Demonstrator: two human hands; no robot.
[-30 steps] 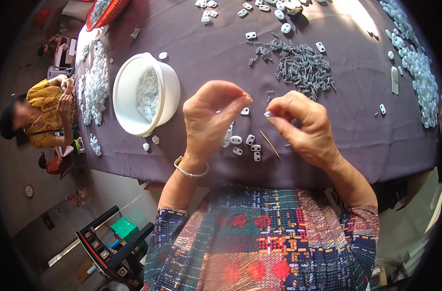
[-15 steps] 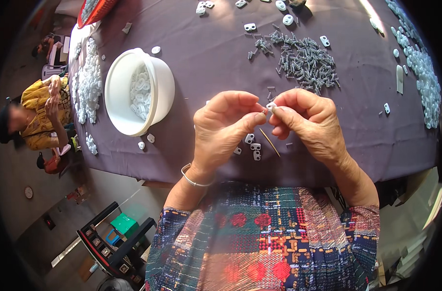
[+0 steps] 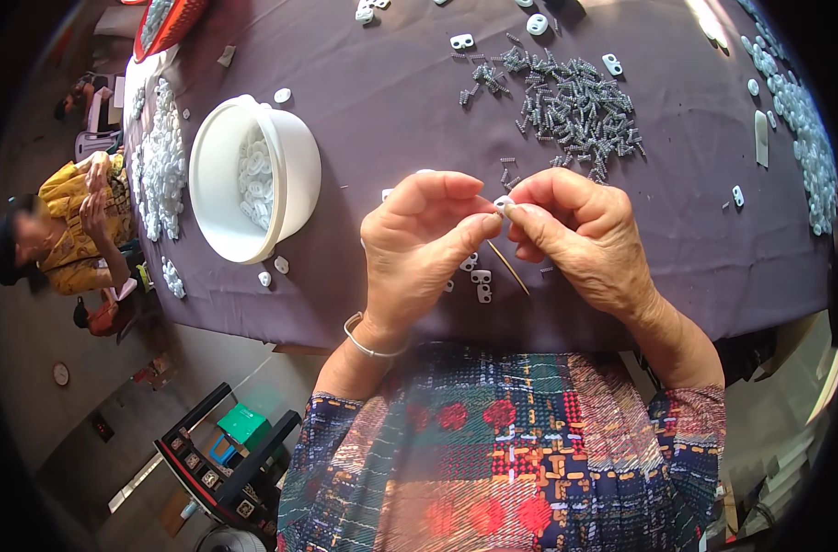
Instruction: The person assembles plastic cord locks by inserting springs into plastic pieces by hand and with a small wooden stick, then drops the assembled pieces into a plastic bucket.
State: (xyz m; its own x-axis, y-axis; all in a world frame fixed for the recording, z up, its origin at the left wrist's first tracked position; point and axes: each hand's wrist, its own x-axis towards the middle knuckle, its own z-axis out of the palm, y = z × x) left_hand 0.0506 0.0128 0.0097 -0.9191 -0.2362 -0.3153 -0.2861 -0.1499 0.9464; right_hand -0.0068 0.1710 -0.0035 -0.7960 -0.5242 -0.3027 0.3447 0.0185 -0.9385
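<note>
My right hand (image 3: 589, 235) pinches a small white plastic piece with holes (image 3: 503, 203) between thumb and index finger. From the other side, my left hand (image 3: 428, 230) brings its closed thumb and fingertips against that piece; whatever lies between them is too small to make out. Below the hands, a thin yellowish stick (image 3: 510, 268) rests on the dark tablecloth. Beside it lie several white two-holed plastic pieces (image 3: 482, 284), partly behind my left hand. Beyond my hands spreads a heap of small metal springs (image 3: 580, 110), with a few loose springs (image 3: 506, 172) close to my fingers.
A white plastic tub (image 3: 299, 175) holding pale plastic parts stands to the left. Piles of small white parts lie at the far left (image 3: 161, 166) and far right (image 3: 805, 138). A red basket (image 3: 175, 28) is at the upper left. Another person (image 3: 79, 221) sits beyond the table's left side.
Both hands have shifted slightly left, still together. The white piece has turned, and its holes now show. My left fingertips have come closer to it.
</note>
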